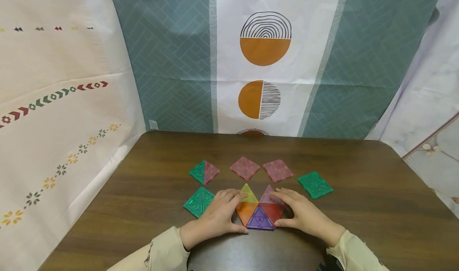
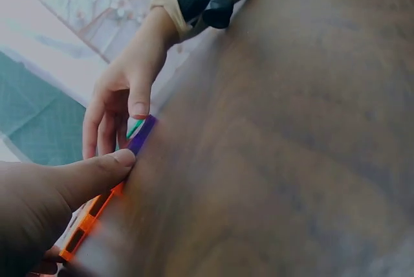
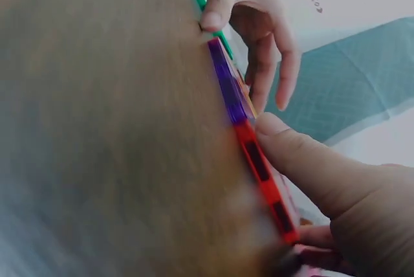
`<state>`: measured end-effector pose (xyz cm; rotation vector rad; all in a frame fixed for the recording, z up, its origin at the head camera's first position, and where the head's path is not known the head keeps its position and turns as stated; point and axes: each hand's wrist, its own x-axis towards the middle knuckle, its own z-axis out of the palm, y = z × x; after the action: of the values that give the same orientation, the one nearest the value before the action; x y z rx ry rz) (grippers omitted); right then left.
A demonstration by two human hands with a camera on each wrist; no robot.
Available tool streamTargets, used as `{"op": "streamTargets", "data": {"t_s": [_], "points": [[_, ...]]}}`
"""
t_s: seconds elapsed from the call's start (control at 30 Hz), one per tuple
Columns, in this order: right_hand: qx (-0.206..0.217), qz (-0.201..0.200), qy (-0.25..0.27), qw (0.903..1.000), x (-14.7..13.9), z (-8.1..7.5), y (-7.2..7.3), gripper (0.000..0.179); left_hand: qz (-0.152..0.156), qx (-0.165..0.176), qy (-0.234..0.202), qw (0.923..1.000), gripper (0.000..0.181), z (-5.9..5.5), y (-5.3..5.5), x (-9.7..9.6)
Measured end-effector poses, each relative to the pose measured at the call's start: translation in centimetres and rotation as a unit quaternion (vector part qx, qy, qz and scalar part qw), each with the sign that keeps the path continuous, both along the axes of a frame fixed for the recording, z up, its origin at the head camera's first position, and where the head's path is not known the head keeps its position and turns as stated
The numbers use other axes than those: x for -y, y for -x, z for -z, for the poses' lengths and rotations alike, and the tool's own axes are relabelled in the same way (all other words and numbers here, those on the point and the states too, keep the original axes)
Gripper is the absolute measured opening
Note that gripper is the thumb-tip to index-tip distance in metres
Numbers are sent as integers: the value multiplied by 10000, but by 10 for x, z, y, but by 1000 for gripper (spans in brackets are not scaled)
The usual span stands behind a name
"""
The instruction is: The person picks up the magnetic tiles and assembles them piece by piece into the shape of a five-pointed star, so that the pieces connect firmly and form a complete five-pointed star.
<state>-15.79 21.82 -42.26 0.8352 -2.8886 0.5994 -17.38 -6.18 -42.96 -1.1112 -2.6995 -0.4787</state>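
Five-sided fan of translucent triangular magnetic tiles lies flat near the table's front: yellow (image 1: 246, 194), orange (image 1: 245, 211), purple (image 1: 260, 219), red (image 1: 274, 210) and pink (image 1: 268, 196). A V-shaped gap parts the yellow and pink tiles. At the fan's left side, my left hand (image 1: 221, 210) spreads its fingers, fingertips on the yellow tile and thumb by the purple tile's front corner. My right hand (image 1: 303, 212) rests along the right side, fingertips on the pink tile, thumb at the red tile's front edge (image 3: 259, 160). Both hands have relaxed, spread fingers.
Around the fan lie paired-triangle diamonds: green (image 1: 199, 202) and green-and-pink (image 1: 204, 171) at left, two pink ones (image 1: 244, 167) behind, green (image 1: 315, 184) at right. The wooden table (image 1: 150, 183) meets a patterned cloth (image 1: 172, 83) at the back.
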Motion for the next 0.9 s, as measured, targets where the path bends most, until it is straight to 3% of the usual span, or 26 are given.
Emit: {"op": "streamTargets", "data": {"t_s": [0.2, 0.47, 0.6, 0.9], "points": [[82, 2, 310, 9995, 2, 6, -2, 77, -27, 6, -206, 9998, 81, 2, -2, -2], [4, -9, 701, 9975, 5, 7, -1, 64, -177, 275, -334, 9989, 80, 3, -4, -1], [-15, 51, 919, 9958, 5, 5, -2, 58, -130, 238, -424, 9987, 80, 2, -5, -1], [226, 61, 1671, 9857, 2, 6, 2, 50, -105, 358, -533, 9979, 82, 0, -7, -1]]}}
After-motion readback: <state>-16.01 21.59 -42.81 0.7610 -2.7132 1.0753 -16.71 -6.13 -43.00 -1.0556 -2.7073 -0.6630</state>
